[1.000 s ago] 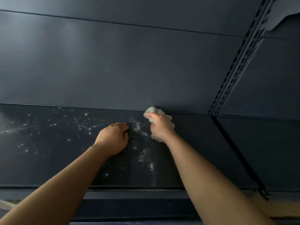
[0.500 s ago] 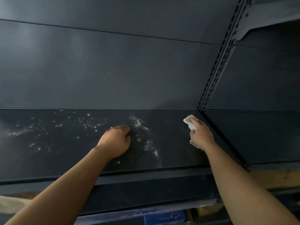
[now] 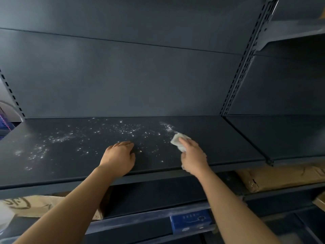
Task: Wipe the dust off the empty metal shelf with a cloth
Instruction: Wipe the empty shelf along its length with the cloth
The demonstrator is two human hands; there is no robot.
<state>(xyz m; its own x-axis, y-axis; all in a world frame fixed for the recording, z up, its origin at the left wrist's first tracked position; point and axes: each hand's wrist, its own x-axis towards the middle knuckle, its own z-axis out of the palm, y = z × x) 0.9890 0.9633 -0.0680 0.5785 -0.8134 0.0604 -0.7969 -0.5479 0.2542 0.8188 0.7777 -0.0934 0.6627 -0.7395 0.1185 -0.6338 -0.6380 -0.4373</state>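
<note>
A dark metal shelf [image 3: 219, 141] runs across the middle of the view, with white dust specks [image 3: 84, 136] scattered over its left and centre. My right hand [image 3: 192, 158] presses a small white cloth [image 3: 179, 140] onto the shelf just right of centre, at the edge of the dusty patch. My left hand [image 3: 119, 157] rests on the shelf, palm down with its fingers curled under, left of the cloth and holding nothing. The shelf to the right of the cloth looks free of specks.
A slotted upright post [image 3: 242, 64] divides this bay from another shelf [image 3: 281, 134] on the right. Cardboard boxes [image 3: 281, 176] lie on the level below, and another box [image 3: 38, 205] sits lower left. A blue label [image 3: 190, 221] is on the lower rail.
My right hand swept the cloth to the right end of the shelf, then back left to the dusty patch. The view pulled back and tilted down. My left hand stayed put.
</note>
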